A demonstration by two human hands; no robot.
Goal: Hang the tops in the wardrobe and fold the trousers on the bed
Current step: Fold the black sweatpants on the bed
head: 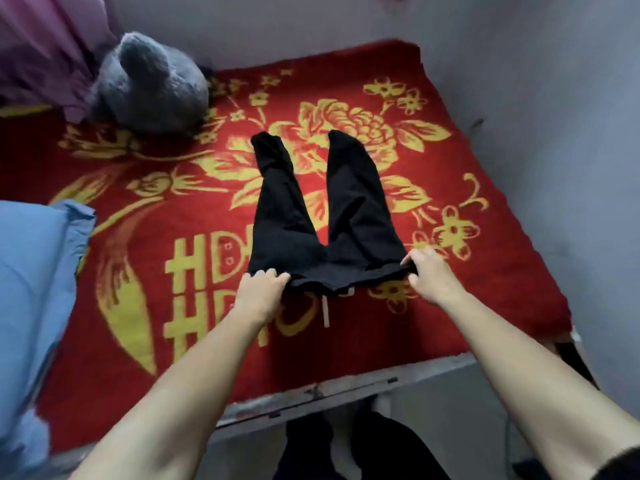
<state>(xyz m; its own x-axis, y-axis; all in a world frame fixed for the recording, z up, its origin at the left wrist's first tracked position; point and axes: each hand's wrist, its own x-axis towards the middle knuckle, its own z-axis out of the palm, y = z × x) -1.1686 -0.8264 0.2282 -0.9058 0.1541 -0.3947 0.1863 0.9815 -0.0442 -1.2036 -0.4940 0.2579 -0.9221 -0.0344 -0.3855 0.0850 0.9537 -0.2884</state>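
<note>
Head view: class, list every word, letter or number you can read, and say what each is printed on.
"HD": yellow letters on the red blanket, running under the black trousers.
Row beneath: begins "H"; rest hidden behind the left arm.
Nothing else legible.

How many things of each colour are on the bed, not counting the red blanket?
Black: 1, the trousers
Grey: 1, the plush toy
Blue: 1, the pillow
Purple: 1, the cloth
Total: 4

forearms (194,368): bare; sleeve edge (620,460): dark; worn legwear (391,448): black
</note>
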